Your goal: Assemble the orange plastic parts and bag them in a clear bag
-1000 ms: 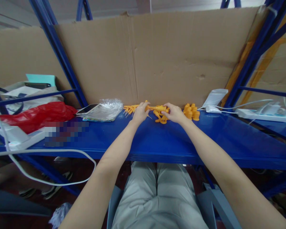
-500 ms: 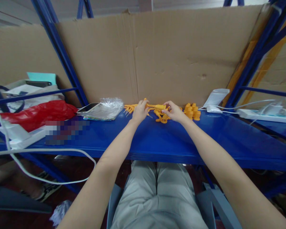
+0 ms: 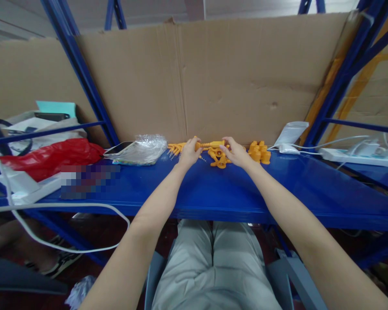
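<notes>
Cardboard point(image 3: 229, 86) fills my view behind a blue shelf point(image 3: 213, 189), and I take the long orange piece point(image 3: 211, 144), near the shelf's back edge, as my marker. Right now I have both ends of it: the left hand point(image 3: 190, 153) is closed round its left end, and the right hand point(image 3: 236, 153) seems to pinch its right end between finger and thumb. So the hands are apart, the piece spanning the gap.

How far along? My read is mid-job, with this one piece in work. Left of it, and partly behind the left hand, I see orange parts with metal spirals point(image 3: 177, 147); just in front of it, ringed orange parts point(image 3: 220, 161) lie heaped; right of it, past the right hand, orange blocks point(image 3: 259, 152) stand bunched. Those groups look like work left over, but I can't tell which are finished, or count them.

Any writing? Nothing I can read. Well left of the piece, a pack in clear plastic point(image 3: 145, 150) shows no legible label; farther left, a pixelated patch point(image 3: 87, 181) hides whatever is under it, and the dark marks on a pale bag point(image 3: 22, 133) beyond don't resolve.
</notes>
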{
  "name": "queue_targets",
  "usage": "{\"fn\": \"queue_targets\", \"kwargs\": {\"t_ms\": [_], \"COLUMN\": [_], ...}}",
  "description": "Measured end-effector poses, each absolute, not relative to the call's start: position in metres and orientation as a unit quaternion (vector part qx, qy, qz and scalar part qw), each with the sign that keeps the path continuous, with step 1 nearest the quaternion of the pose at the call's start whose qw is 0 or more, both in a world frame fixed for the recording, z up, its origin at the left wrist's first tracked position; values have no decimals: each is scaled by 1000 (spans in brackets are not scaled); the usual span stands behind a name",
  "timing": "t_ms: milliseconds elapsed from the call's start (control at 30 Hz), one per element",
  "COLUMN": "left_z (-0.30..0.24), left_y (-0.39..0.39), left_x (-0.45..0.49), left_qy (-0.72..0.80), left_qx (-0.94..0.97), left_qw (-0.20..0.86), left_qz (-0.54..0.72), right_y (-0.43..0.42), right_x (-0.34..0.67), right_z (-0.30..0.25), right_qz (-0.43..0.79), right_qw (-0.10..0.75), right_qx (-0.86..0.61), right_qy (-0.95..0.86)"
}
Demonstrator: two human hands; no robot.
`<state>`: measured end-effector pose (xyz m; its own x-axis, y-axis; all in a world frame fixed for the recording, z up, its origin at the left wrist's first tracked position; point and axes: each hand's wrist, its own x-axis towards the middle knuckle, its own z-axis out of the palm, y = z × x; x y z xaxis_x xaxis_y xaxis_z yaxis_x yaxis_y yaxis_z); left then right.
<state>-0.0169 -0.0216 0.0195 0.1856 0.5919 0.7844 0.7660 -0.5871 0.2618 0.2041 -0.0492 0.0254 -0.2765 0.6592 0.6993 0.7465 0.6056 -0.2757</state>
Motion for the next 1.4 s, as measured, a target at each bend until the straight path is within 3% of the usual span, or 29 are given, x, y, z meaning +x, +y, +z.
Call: {"fn": "queue_targets", "kwargs": {"t_ms": [133,533,833,1100,1400], "left_z": [19,18,17,15,14], "left_y": [-22,-20,-19,-17,-15], "left_x": [-17,-16,-15,-17,-17], "left_qy": [-443,-432,-424,-424,-429], "left_qx": [-768,-761,-759,-757,-755], "left_qw": [99,77,80,85,78], "left_qz": [-452,-477,-488,-490,-491], "right_y": [-43,-44,-46,-46,-58], "right_x": [203,208,204,208,213], "right_z": [20,24,23,27,35], "right_qz": [-20,-74,-19,-74,-165], "right_qw": [407,413,416,408,347], "right_qx": [-447,-410,-447,-390,-493], "right_qy": [-796,-810,-791,-822,-781]}}
